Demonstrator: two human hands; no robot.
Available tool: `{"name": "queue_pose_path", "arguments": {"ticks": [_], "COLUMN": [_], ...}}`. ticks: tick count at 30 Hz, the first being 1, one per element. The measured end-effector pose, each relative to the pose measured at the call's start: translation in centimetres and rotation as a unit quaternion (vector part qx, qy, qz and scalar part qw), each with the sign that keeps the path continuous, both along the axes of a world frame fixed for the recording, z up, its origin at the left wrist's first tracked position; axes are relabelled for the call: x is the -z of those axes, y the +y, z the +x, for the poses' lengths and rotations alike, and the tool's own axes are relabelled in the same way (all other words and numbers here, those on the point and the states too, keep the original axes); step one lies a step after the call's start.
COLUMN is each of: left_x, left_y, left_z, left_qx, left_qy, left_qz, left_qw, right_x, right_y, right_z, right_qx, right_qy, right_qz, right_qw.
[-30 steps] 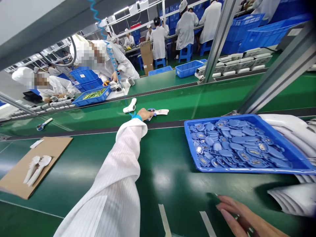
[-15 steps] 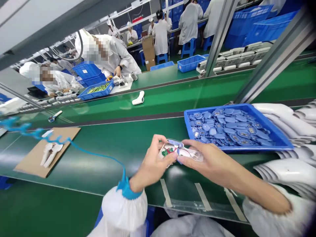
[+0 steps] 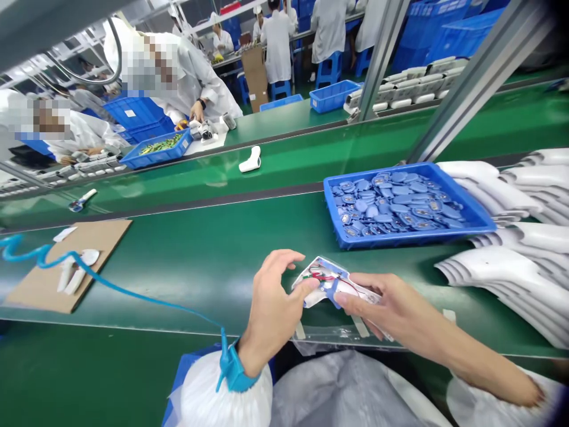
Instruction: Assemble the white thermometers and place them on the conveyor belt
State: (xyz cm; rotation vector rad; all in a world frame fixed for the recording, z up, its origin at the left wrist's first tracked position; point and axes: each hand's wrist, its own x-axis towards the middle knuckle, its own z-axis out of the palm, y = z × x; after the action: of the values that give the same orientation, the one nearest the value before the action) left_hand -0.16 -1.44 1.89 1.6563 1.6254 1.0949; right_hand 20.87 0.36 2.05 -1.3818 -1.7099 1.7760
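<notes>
A white plastic housing half [image 3: 320, 267], its inner side up, is in my right hand [image 3: 391, 302], with the thumb on top and fingers along its far and under sides. Red wires, a small green circuit board and blue plastic parts show inside it. My left hand [image 3: 275, 296] is at the left end of the housing. Its thumb lies over the edge near the wires, while its index finger is raised away from the thumb with a gap between. A blue wrist strap [image 3: 237, 367] with a coiled cord is around my left wrist.
Beyond my right hand stands a blue tray [image 3: 355, 242] of small blue parts. White curved shells [image 3: 511, 273] are stacked at right. A brown board [image 3: 104, 237] with white pieces lies at left. One white housing [image 3: 250, 160] rests on the far belt; co-workers [image 3: 178, 71] work behind.
The housing has come nearer to me and turned, so its inside faces up more. My left fingers have lifted from its far edge. The head view has shifted.
</notes>
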Motion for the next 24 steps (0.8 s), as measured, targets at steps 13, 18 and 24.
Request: {"name": "queue_pose_path", "arguments": {"ticks": [13, 18, 24], "left_x": [0.9, 0.9, 1.8], "left_y": [-2.2, -0.8, -0.2], "left_z": [1.6, 1.5, 0.9], "left_qx": [-0.021, -0.072, 0.153], "left_qy": [-0.050, -0.248, -0.311], "left_qz": [0.003, -0.155, -0.312], "left_qw": [0.999, 0.954, 0.885], "right_x": [-0.3, -0.4, 0.8], "right_y": [-1.5, -1.3, -1.7], "right_z": [-0.1, -0.1, 2.2], "right_qx": [0.011, -0.006, 0.005], "right_qy": [-0.010, -0.031, -0.096], "right_qz": [-0.007, 0.019, 0.133], "right_qw": [1.000, 0.999, 0.987]}}
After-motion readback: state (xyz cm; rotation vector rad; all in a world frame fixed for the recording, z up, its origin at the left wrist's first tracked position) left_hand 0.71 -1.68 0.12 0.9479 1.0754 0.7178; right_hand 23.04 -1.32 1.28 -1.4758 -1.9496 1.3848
